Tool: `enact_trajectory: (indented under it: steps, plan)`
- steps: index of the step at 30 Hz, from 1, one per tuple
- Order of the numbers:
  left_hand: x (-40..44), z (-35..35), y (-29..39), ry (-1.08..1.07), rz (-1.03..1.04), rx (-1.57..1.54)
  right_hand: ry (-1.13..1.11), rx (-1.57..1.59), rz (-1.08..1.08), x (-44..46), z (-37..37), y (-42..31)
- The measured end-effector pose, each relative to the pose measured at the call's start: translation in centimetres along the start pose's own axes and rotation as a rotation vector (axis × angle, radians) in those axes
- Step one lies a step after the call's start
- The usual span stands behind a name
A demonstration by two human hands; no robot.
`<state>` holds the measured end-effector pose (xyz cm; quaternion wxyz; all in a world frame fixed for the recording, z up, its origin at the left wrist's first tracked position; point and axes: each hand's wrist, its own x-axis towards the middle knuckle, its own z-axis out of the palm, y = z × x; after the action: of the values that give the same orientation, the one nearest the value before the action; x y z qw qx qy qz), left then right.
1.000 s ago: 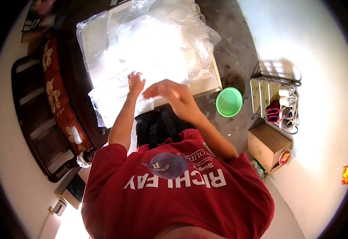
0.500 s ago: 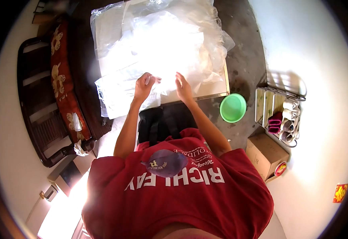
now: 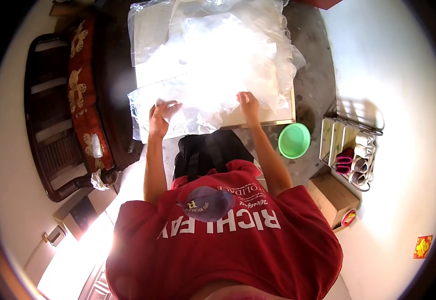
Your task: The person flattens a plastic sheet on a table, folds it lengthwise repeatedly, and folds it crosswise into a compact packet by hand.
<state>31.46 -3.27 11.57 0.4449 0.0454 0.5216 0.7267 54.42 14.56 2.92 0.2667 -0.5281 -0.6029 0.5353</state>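
A glare-washed heap of clear plastic bags (image 3: 258, 65) covers much of the table. Flat along the near left edge lies one clear plastic bag (image 3: 148, 107). Over it is my left hand (image 3: 162, 117), fingers bent and spread apart from the thumb, at or just above the film. My right hand (image 3: 249, 106) is closed in a pinch at the near right part of the heap; glare hides what its fingertips hold, if anything. Whether either hand lifts any film cannot be seen.
The table's near edge (image 3: 273, 122) runs before my body. Right of it, a green basin (image 3: 294, 141) stands on the floor. Farther right are a shoe rack (image 3: 332, 137) with several shoes and a cardboard box (image 3: 332, 196). A dark wooden bench (image 3: 45, 75) stands left.
My hands have moved apart, the left one outward over the flat bag, the right one outward with its fingers now curled. The near bag's film reaches farther right. The whole view has shifted slightly.
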Motion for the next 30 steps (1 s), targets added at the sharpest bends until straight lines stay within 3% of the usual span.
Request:
enact_trajectory:
  steps: [1,4,5,7,9,11,12,13,15,16,18,19,22,26,28,30]
  plan:
    - [-0.1,-0.3,0.2,0.000,0.002,0.002,-0.001,0.003,-0.001,-1.0,0.3,0.2]
    - [-0.2,-1.9,-0.1,-0.105,-0.110,-0.373,-0.212,-0.274,0.072,-2.9,1.8,3.3]
    - [-0.4,-1.6,0.5,-0.103,-0.108,-0.374,-0.440,-0.229,0.032,-3.2,2.9,7.4]
    - [-1.2,-0.4,2.0,-0.084,-0.171,-0.427,-0.669,-0.185,-0.005,-4.5,3.7,6.0]
    - [-1.3,-1.2,2.6,-0.182,-0.142,-0.460,-0.717,0.221,0.680,-6.9,5.2,1.4]
    - [-1.6,-1.5,3.9,-0.130,-0.149,-0.526,-0.776,0.332,0.726,-7.9,6.3,-0.7]
    - [-1.7,-1.9,4.5,-0.264,-0.098,-0.554,-0.830,0.448,0.769,-8.3,7.1,-1.3]
    - [-1.9,-2.2,5.0,-0.260,-0.095,-0.555,-0.835,0.446,0.770,-8.6,8.2,-1.9]
    - [-2.2,-2.9,5.9,-0.086,-0.084,-0.669,-0.887,0.729,0.965,-9.0,10.4,-3.0]
    - [-2.2,-3.6,6.0,-0.182,-0.053,-0.780,-0.894,0.723,0.966,-9.4,11.2,-3.9]
    - [-1.7,-6.3,5.8,-0.218,-0.091,-0.890,-1.005,1.257,0.940,-10.1,12.7,-5.9]
    - [-1.7,-7.4,5.8,-0.258,-0.137,-0.999,-1.014,1.249,0.945,-10.4,13.3,-6.7]
    - [-2.0,-11.5,5.0,-0.161,-0.143,-0.912,-0.915,1.527,0.778,-10.3,15.4,-7.8]
    - [-2.4,-17.3,4.0,-0.046,-0.169,-0.827,-0.807,1.392,0.764,-10.2,17.3,-7.4]
    - [-2.7,-18.7,3.9,0.051,-0.119,-0.663,-0.700,1.192,0.519,-10.2,18.3,-6.1]
    - [-3.3,-19.3,3.4,0.113,-0.104,-0.635,-0.588,1.086,0.517,-10.6,18.9,-6.0]
